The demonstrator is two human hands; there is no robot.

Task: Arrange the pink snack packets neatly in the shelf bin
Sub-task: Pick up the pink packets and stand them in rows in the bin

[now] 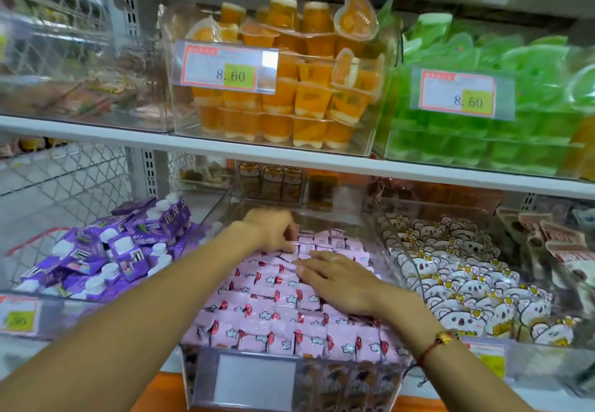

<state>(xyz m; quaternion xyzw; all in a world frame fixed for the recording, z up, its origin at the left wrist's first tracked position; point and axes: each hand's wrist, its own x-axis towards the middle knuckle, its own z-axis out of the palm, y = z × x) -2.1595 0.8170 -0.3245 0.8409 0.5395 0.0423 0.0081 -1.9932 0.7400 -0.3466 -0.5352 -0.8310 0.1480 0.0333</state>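
The pink snack packets (273, 308) fill the clear shelf bin (244, 376) in rows running front to back, tidy near the front, looser at the rear. The left hand (273, 229) reaches deepest, fingers curled onto those rear packets. The right hand (338, 283) lies flat and open, pressing the middle rows.

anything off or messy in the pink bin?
Mostly tidy. Front pink packets lie in rows, print up; those at the back, by the left hand, show their plain label side and sit askew. Right hand rests flat on top.
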